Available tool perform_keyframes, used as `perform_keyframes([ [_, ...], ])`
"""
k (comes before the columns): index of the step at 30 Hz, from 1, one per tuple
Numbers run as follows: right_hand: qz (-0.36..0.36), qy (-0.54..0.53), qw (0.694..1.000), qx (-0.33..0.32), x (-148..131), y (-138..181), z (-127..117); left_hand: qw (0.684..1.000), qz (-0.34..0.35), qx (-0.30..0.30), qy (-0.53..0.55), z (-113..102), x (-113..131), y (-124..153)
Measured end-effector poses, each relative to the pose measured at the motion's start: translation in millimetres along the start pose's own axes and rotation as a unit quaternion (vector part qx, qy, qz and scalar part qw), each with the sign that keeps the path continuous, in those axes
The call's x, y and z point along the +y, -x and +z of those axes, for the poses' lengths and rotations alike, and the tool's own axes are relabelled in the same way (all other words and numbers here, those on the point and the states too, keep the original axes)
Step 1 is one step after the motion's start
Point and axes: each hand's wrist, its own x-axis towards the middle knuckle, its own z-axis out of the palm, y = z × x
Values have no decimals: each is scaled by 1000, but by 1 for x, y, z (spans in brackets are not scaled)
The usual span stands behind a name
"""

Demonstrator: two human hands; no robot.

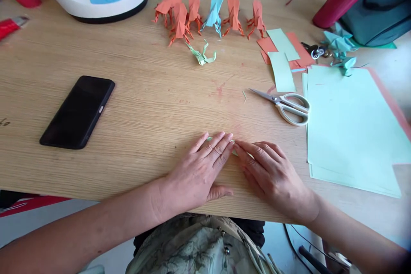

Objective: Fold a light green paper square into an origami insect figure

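Note:
My left hand point(202, 171) lies flat on the wooden table point(144, 102), fingers stretched out and pressed on a small pale green paper piece point(236, 150). My right hand point(268, 171) lies flat beside it, fingertips meeting the left ones over the same paper. Only a thin sliver of the paper shows between the fingertips; the rest is hidden under the hands.
Scissors point(285, 105) lie right of centre beside a stack of pale green sheets point(349, 124). A row of orange folded paper figures point(192, 15) with a blue one point(214, 10) stands at the back, a green one point(202, 54) before them. A black phone point(78, 111) lies left.

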Motion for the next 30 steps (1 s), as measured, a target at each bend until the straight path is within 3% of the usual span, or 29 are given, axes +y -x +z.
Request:
perform_keyframes([
  [9, 51, 74, 996, 20, -26, 3, 14, 994, -107, 14, -17, 5, 39, -4],
  [17, 74, 56, 996, 7, -26, 5, 16, 996, -83, 22, 28, 2, 29, 5],
  [22, 73, 52, 996, 10, -24, 3, 15, 997, -72, -4, -6, -1, 27, 6],
  [30, 65, 100, 993, 5, -26, -3, 14, 998, -53, 9, -29, 5, 23, 6],
])
